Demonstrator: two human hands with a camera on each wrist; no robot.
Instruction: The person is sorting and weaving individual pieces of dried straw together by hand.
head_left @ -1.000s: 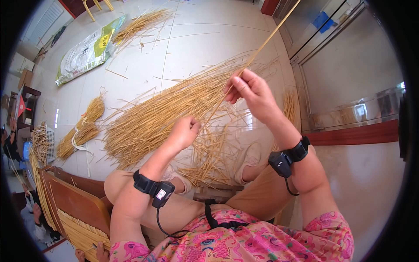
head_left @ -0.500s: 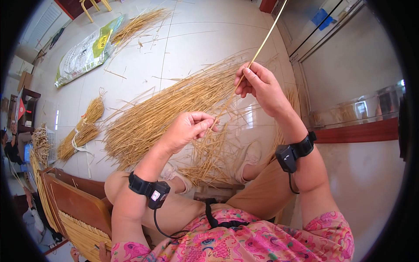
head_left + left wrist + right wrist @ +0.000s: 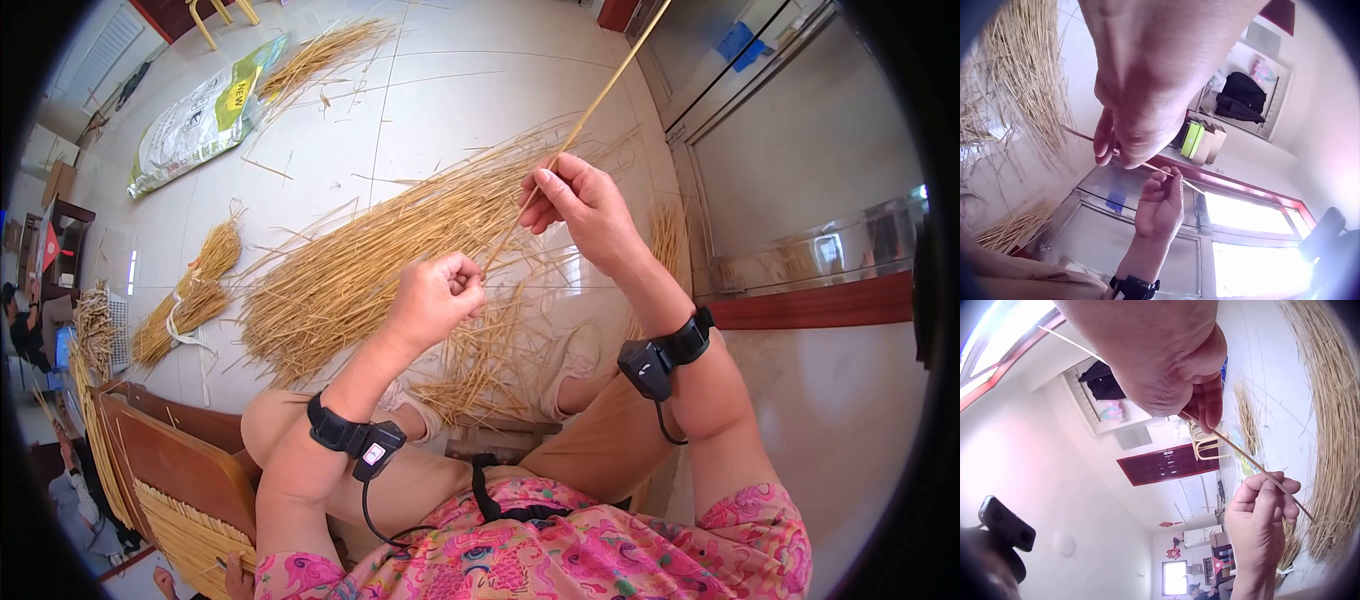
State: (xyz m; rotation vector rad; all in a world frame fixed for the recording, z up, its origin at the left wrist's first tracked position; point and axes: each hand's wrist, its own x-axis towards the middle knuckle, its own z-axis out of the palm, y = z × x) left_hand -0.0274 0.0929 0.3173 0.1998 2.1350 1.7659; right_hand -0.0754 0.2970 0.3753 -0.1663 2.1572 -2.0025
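Observation:
One long, thin straw stalk (image 3: 612, 90) slants upward to the right in the head view. My right hand (image 3: 588, 212) pinches it between thumb and fingers, and its upper part sticks out past that hand. Lower down, my left hand (image 3: 432, 303) pinches the same stalk near its lower end. In the right wrist view the stalk (image 3: 1241, 452) runs from the right hand (image 3: 1175, 375) to the left hand (image 3: 1261, 519), thumb against fingers. Beneath both hands a wide heap of straw (image 3: 350, 275) lies on the floor.
Loose straw scraps (image 3: 480, 375) lie between the feet. Left of the heap is a tied straw bundle (image 3: 205, 275); beyond it lies a green and white sack (image 3: 195, 130). A wooden chair (image 3: 170, 450) stands at the left, a glass-and-metal door (image 3: 790, 170) at the right.
Both hands first moved up and to the right, the left hand turning its thumb side up. Since then both have come back somewhat down-left, the left hand rolling over; the stalk stays between them.

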